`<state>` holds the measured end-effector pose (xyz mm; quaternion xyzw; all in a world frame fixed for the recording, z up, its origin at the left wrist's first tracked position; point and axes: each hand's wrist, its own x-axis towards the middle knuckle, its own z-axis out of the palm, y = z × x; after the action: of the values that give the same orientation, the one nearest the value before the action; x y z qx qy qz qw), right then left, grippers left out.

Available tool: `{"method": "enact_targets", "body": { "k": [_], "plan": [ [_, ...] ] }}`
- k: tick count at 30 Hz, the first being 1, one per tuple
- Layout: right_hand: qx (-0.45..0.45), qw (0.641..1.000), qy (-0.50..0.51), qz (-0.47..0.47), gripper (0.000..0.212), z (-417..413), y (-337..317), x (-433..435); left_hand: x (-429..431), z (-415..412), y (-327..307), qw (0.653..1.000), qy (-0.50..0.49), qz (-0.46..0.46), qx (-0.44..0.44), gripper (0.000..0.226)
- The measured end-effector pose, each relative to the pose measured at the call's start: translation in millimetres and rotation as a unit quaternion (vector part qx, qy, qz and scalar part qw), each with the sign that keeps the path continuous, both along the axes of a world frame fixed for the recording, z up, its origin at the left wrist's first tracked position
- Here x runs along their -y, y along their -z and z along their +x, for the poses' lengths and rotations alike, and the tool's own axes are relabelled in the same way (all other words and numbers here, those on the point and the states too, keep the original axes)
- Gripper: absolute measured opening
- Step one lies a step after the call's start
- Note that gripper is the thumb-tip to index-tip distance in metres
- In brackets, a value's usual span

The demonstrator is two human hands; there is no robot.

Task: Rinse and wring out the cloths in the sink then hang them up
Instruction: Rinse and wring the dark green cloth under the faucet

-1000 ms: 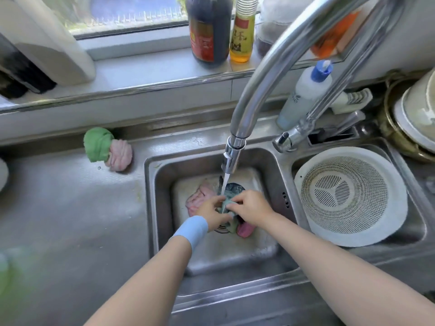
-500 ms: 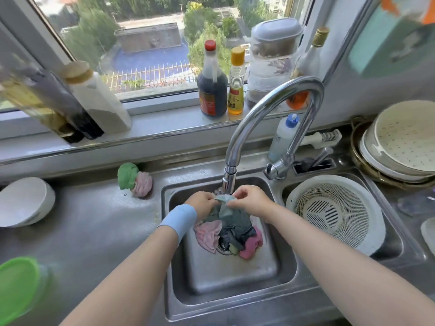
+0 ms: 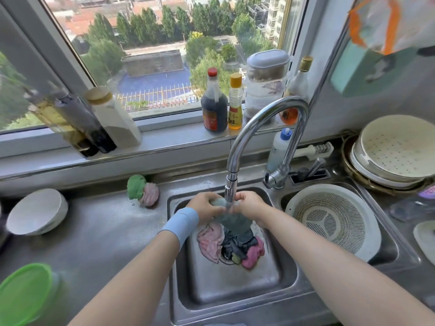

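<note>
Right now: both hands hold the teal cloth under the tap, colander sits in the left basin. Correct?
Wrong on one point: the head view shows the colander in the right basin, not the left. The rest stands: left hand and right hand both hold the teal cloth under the tap.
</note>
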<state>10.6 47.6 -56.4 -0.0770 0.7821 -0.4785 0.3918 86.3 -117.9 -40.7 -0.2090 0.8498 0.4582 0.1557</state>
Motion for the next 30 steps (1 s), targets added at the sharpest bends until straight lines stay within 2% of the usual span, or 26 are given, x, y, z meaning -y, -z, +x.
{"method": "enact_targets", "body": {
  "k": [2, 4, 6, 9, 12, 15, 16, 17, 18, 19, 21, 24, 27, 30],
  "plan": [
    [-0.033, 0.999, -0.036, 0.013, 0.019, 4, 2, -5, -2, -2, -2, 1.0, -0.016, -0.008, -0.014, 0.024],
    [-0.033, 0.998, -0.047, -0.003, 0.015, 7, 4, -9, -3, -2, -2, 0.998, -0.058, 0.025, -0.03, 0.036],
    [-0.039, 0.999, -0.016, -0.023, 0.013, 10, 1, -11, -6, -1, -1, 0.991, -0.095, 0.088, -0.04, 0.042],
    [-0.118, 0.993, 0.031, -0.004, 0.012, 8, 2, -13, -13, 1, 7, 0.982, -0.139, 0.121, -0.044, 0.049],
    [-0.12, 0.99, 0.07, -0.038, 0.032, 10, 9, -13, -18, 3, 17, 0.958, -0.228, 0.173, 0.017, 0.053],
    [-0.085, 0.991, 0.072, -0.078, 0.025, 14, 11, -8, -22, 5, 24, 0.966, -0.209, 0.116, 0.097, 0.04],
    [-0.077, 0.991, 0.066, -0.087, 0.023, 14, 10, -7, -26, 6, 22, 0.964, -0.206, 0.119, 0.117, 0.038],
    [-0.065, 0.991, 0.059, -0.099, 0.025, 14, 8, -6, -29, 7, 22, 0.953, -0.215, 0.161, 0.142, 0.039],
    [-0.052, 0.991, 0.053, -0.107, 0.027, 13, 7, -6, -32, 6, 22, 0.927, -0.237, 0.241, 0.161, 0.039],
    [-0.038, 0.992, 0.047, -0.112, 0.027, 13, 8, -7, -35, 5, 22, 0.887, -0.278, 0.334, 0.157, 0.035],
    [-0.02, 0.993, 0.037, -0.109, 0.02, 13, 12, -9, -35, 1, 24, 0.81, -0.361, 0.452, 0.099, 0.024],
    [-0.018, 0.996, 0.045, -0.075, 0.013, 16, 22, -14, -34, -5, 20, 0.732, -0.434, 0.523, 0.048, 0.019],
    [-0.079, 0.992, 0.096, -0.001, 0.013, 11, 29, -19, -34, -7, 18, 0.678, -0.468, 0.564, 0.054, 0.015],
    [-0.075, 0.99, 0.116, -0.002, 0.014, 10, 30, -16, -37, -9, 18, 0.63, -0.491, 0.598, 0.061, 0.016]
  ]
}}
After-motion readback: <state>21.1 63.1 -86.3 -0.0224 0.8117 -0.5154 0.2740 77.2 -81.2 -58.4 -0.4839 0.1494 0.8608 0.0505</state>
